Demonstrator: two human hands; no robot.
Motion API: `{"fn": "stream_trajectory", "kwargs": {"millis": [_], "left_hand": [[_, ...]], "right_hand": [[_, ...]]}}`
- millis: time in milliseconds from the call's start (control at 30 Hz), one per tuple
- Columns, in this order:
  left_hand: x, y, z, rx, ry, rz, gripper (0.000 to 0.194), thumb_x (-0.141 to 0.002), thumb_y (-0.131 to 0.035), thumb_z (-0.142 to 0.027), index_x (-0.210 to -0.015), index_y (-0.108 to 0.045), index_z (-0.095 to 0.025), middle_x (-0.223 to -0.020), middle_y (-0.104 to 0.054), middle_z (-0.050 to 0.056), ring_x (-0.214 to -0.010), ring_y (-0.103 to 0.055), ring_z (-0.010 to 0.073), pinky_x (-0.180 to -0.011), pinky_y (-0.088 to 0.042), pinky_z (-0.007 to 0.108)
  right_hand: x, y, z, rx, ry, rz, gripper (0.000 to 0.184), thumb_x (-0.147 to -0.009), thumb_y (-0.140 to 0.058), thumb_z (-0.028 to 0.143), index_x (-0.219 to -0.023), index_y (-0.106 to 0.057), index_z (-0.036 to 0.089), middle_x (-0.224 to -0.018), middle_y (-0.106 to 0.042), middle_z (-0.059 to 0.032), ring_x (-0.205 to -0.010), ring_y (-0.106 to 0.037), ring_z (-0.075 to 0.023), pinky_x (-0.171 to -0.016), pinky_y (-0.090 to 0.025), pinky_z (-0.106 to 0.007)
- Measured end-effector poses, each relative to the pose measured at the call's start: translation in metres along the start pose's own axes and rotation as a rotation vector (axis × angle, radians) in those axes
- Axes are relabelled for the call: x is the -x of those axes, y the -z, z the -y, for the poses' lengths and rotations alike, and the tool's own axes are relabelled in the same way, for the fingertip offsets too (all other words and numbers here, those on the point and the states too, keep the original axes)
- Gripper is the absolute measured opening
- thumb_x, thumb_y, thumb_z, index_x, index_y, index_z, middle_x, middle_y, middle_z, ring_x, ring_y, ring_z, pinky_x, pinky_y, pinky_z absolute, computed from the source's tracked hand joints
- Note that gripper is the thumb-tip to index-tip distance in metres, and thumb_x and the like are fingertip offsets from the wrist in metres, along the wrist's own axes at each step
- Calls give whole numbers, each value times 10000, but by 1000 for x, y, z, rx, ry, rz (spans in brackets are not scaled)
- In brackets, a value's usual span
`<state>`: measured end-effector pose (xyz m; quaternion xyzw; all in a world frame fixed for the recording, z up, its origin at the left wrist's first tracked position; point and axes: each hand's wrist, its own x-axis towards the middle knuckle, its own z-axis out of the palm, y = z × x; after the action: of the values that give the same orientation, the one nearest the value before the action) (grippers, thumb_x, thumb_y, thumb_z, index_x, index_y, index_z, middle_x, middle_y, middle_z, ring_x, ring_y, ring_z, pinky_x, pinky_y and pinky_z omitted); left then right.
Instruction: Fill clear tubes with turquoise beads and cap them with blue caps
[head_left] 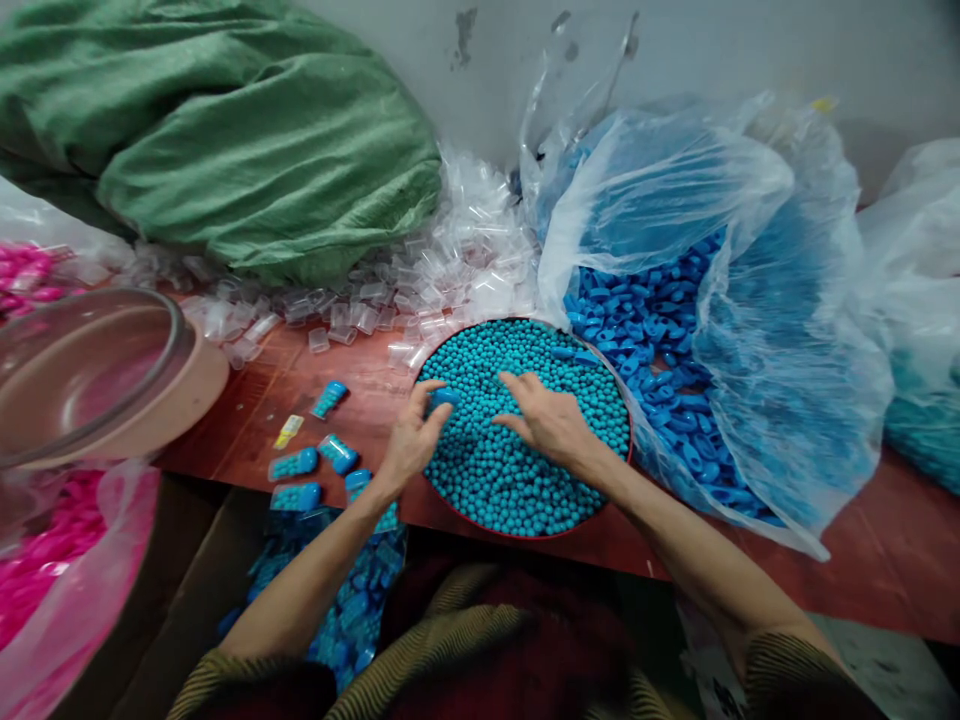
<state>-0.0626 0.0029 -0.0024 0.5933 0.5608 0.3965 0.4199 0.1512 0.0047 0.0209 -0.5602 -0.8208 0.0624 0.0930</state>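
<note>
A round red-rimmed tray (631,440) full of small turquoise balls (517,490) sits before me. Over its left side, my left hand (411,436) grips a small blue-capped container (444,397) between thumb and fingers; the hand hides most of its body. My right hand (551,422) hovers above the middle of the balls, thumb and fingers apart, with nothing visible in it. Left of the tray lie several filled clear containers with blue caps (295,463). A few loose blue caps (574,355) rest on the balls near the tray's far right edge.
Clear empty containers (465,260) are heaped behind the tray. To the right, a plastic bag (795,330) spills blue caps (675,400). A green sack (247,150), a pinkish basin (187,385) and pink pieces (60,540) are at left. Filled containers (352,610) are piled below the table edge.
</note>
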Motion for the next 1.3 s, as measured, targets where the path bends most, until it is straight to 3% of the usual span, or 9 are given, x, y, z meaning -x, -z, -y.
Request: {"fn": "stream_trajectory", "kwargs": {"millis": [133, 267, 400, 467, 600, 733, 1033, 1167, 1300], "left_hand": [[1, 61, 27, -293, 9, -227, 377, -804, -510, -362, -1126, -557, -172, -959, -622, 43, -861, -578, 179, -813, -454, 314], [4, 87, 36, -722, 51, -333, 421, -817, -476, -345, -1185, -577, -167, -1003, -623, 99, -923, -580, 253, -856, -440, 395], [-7, 56, 18, -776, -124, -355, 372, -864, -426, -292, -1163, -596, -150, -1019, -626, 120, -962, -573, 253, -883, -427, 378], [-21, 25, 6, -678, -230, -189, 341, -881, -416, -266, -1150, -595, -156, -1070, -626, 104, -989, -573, 220, -905, -422, 332], [-56, -40, -7, -668, -212, 58, 352, -875, -472, -286, -1187, -572, -159, -1029, -623, 102, -943, -583, 218, -867, -440, 320], [-81, -76, -8, -742, -153, 185, 375, -857, -517, -341, -1199, -562, -194, -1058, -594, 107, -935, -585, 238, -833, -445, 334], [-99, -90, -9, -573, 23, 244, 263, -751, -645, -264, -1003, -635, -189, -1031, -618, 91, -989, -566, 243, -865, -417, 339], [-106, -91, -6, -452, 47, 266, 188, -693, -671, -210, -872, -652, -156, -808, -638, 41, -807, -584, 196, -770, -428, 297], [-104, -89, -7, -267, 50, 314, 108, -693, -617, -178, -791, -620, -131, -614, -546, -32, -597, -503, 110, -626, -407, 230]], "right_hand": [[-12, 6, -57, 170, -484, -47, 415, -939, -357, 427, -1180, -572, 165, -941, -677, -153, -814, -642, -243, -635, -428, -284], [-23, 0, -88, 195, -596, 32, 489, -934, -303, 496, -1115, -624, 175, -887, -695, -173, -813, -651, -287, -658, -425, -335], [-29, -6, -84, 158, -616, 46, 582, -909, -275, 586, -1060, -637, 156, -921, -694, -179, -851, -647, -293, -665, -419, -335], [-29, -7, -79, 157, -608, 50, 551, -902, -310, 583, -1045, -628, 157, -942, -692, -166, -859, -644, -284, -667, -415, -324], [-25, -6, -75, 191, -499, 76, 356, -900, -445, 423, -1107, -561, 157, -1009, -678, -144, -896, -636, -268, -672, -417, -303], [-23, -7, -78, 191, -415, 88, 379, -895, -452, 289, -1224, -464, 101, -1035, -668, -178, -930, -638, -284, -702, -439, -317], [-50, -32, -59, -39, -149, 179, 335, -905, -438, 206, -1208, -502, 79, -1185, -614, -186, -1093, -584, -255, -875, -441, -318], [-54, -35, -62, -80, -131, 204, 340, -897, -443, 189, -1209, -526, 82, -1173, -629, -179, -1082, -595, -247, -900, -439, -326], [-50, -35, -70, -352, -109, 90, 383, -902, -413, 219, -1251, -533, 121, -1200, -631, -125, -1085, -590, -213, -932, -434, -330]]}}
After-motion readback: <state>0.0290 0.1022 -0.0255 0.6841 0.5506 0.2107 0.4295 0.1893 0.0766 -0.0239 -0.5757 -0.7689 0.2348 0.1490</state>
